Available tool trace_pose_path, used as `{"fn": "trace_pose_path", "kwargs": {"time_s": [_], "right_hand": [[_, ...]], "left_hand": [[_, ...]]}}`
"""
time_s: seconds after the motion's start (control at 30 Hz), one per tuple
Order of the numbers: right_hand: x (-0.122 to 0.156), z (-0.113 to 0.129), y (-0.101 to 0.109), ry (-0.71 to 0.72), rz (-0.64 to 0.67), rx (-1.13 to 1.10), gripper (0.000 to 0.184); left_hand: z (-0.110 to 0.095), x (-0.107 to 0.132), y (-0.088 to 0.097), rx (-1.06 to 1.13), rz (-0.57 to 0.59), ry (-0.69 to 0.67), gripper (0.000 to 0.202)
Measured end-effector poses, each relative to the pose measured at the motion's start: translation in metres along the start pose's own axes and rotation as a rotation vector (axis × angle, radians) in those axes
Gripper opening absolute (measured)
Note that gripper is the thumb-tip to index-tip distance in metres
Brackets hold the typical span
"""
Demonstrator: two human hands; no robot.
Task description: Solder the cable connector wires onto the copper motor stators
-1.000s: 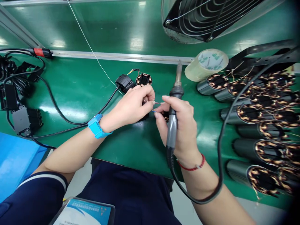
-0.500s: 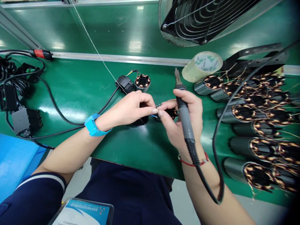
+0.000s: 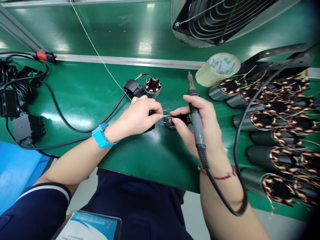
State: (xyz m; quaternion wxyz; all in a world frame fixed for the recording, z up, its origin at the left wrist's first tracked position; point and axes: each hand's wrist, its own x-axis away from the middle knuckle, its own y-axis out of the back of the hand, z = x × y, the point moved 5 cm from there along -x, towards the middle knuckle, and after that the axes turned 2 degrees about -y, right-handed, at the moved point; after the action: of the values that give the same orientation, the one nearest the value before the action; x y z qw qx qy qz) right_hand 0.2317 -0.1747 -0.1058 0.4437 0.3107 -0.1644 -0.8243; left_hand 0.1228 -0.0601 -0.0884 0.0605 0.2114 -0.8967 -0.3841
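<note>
My left hand is closed, pinching thin wires between thumb and forefinger; a blue one shows below the fingertips. A pale solder strand runs from the upper left down to this hand. My right hand is wrapped around a grey soldering iron, its tip pointing up and away from the wires. The right thumb and forefinger reach to a copper-wound motor stator lying on its side, partly hidden by them. Behind my left hand are a round black cap and an upright stator.
Several wound stators lie in rows on the right. A roll of clear tape and a fan stand behind. Black cables and a grey connector box lie left, near a blue bin. The iron's cord loops over my right forearm.
My right fingertips have moved apart from my left ones, toward the stator, exposing the wires and the stator's side. The right wrist has shifted slightly right. The left hand has moved slightly left.
</note>
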Motion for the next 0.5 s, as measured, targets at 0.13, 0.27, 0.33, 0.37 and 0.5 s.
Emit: {"fn": "trace_pose_path", "kwargs": {"time_s": [0.13,0.27,0.33,0.37,0.5], "right_hand": [[-0.004,-0.005,-0.007,-0.044,-0.059,-0.014,0.047],[-0.006,-0.002,-0.006,-0.031,-0.099,-0.004,0.05],[-0.004,0.005,0.002,-0.01,-0.127,0.057,0.047],[-0.001,0.009,0.007,-0.005,-0.149,0.089,0.045],[0.023,0.017,0.023,-0.012,-0.279,0.055,0.039]], "left_hand": [[0.004,0.0,0.0,-0.012,-0.028,-0.019,0.015],[0.004,0.0,-0.002,-0.008,-0.038,-0.028,0.015],[0.005,0.0,-0.002,-0.006,-0.044,-0.028,0.015],[0.005,0.0,-0.002,-0.005,-0.048,-0.028,0.015],[0.005,0.0,-0.002,-0.005,-0.06,-0.034,0.015]]}}
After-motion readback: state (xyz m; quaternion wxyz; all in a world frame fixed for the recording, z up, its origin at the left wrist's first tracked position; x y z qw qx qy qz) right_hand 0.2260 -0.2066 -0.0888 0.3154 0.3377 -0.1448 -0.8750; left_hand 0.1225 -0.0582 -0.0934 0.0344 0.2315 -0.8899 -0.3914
